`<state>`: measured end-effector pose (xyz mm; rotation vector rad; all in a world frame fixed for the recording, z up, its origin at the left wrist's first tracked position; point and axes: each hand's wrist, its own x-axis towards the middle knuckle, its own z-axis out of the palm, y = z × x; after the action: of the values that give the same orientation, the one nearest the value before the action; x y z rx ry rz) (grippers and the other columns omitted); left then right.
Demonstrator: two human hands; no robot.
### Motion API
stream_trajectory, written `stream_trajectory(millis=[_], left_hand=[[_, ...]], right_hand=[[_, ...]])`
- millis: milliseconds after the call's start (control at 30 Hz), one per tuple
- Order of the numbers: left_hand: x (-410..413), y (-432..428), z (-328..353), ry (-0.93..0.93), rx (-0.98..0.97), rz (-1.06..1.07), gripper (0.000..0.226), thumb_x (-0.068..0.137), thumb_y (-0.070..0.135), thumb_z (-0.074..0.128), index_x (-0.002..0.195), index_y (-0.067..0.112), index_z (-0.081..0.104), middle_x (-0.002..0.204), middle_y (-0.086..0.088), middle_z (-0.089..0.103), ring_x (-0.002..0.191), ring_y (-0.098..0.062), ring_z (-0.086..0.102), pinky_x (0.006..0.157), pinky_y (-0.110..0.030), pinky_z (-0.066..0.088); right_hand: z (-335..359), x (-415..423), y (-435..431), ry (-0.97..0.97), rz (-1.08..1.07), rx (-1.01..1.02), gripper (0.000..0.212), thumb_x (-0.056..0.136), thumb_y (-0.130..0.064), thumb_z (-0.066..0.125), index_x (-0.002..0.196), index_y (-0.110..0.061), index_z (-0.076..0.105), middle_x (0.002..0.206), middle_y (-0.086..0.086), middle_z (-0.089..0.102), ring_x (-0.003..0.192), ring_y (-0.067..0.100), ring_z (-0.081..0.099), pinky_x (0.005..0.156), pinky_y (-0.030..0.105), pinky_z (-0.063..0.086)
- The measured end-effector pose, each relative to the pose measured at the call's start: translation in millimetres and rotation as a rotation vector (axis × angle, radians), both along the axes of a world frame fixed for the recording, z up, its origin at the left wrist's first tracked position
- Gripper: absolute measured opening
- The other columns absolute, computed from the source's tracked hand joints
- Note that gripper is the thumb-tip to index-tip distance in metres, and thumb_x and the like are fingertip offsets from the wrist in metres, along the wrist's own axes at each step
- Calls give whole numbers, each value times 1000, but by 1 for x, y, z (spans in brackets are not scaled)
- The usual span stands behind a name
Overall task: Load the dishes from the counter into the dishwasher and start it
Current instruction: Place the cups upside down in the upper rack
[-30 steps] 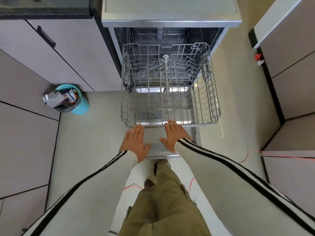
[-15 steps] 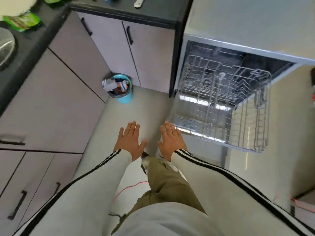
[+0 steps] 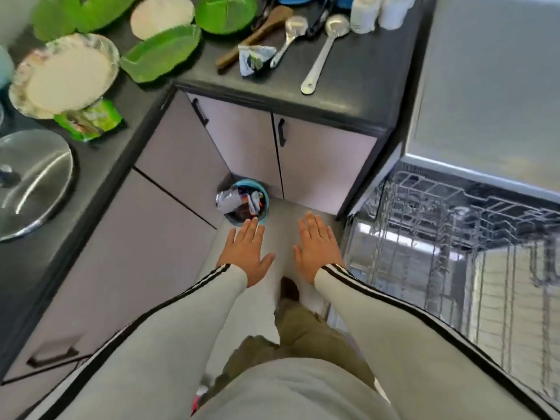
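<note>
Both your hands are out front, palms down, holding nothing: L hand (image 3: 247,253) is flat w/ fingers straight and close together, thumb out to the side; R hand (image 3: 318,247) is the same, fingers a bit more spread. They hover side by side, apart, over the floor between the cabinets and the dishwasher (image 3: 485,86). Your L fingertips overlap the blue bin (image 3: 266,209), which sits in the floor corner stuffed w/ wrappers. The dishwasher is on your R, open, w/ its wire rack (image 3: 448,237) pulled out; your R hand is just beside the rack's near-left corner, apart from it as far as I can tell. The dishes are up on the black L-shaped counter (image 3: 363,86). On the left run there's a patterned-rim plate (image 3: 65,75) near the front edge, a green packet (image 3: 89,121) at its front rim, and a steel lid (image 3: 33,180) further along toward you. By the inner corner are green leaf-shaped plates (image 3: 162,54), one at the corner edge, more toward the back w/ a white plate (image 3: 162,15) among them. On the run next to the dishwasher: a long steel ladle (image 3: 322,53) w/ its handle end near the front edge, a smaller spoon (image 3: 289,36) left of it, a wooden spatula (image 3: 251,36) left again, and a torn packet (image 3: 254,59) across the lower ends of those two. White cups (image 3: 362,13) stand at the back edge. The pic is blurred, so fine detail is unclear.
</note>
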<state>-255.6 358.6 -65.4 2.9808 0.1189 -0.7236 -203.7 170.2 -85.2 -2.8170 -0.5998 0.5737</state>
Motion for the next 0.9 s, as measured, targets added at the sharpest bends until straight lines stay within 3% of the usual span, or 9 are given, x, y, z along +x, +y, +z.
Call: stream_trajectory(millis=[333, 533, 700, 900], left_hand=[[191, 57, 56, -305, -68, -105, 75, 100, 54, 28, 158, 15, 0, 165, -2, -10, 151, -18, -12, 123, -44, -5], [297, 90, 82, -486, -124, -213, 75, 99, 51, 27, 158, 11, 6, 166, -5, -3, 152, -19, -9, 123, -41, -7], [378, 96, 104, -534, -196, -315, 75, 99, 50, 31, 157, 9, 9, 166, -8, 3, 152, -21, -4, 124, -41, -2], [443, 75, 116, -519, -255, -422, 74, 99, 49, 33, 157, 11, 8, 166, -6, 0, 152, -21, -5, 124, -40, 1]], right_hand=[[70, 175, 66, -187, -115, 121, 66, 102, -39, 34, 157, -16, 6, 165, 3, -6, 152, 20, -5, 123, 42, 7], [97, 257, 103, -364, -211, 158, 65, 98, -36, 43, 155, -14, 22, 164, 5, 11, 151, 20, 7, 122, 42, 15], [118, 315, 111, -444, -335, 109, 64, 97, -35, 44, 153, -12, 23, 162, 8, 18, 149, 24, 15, 121, 41, 20], [129, 364, 97, -460, -523, 75, 63, 99, -38, 41, 154, -16, 19, 164, 5, 11, 150, 21, 12, 122, 38, 15]])
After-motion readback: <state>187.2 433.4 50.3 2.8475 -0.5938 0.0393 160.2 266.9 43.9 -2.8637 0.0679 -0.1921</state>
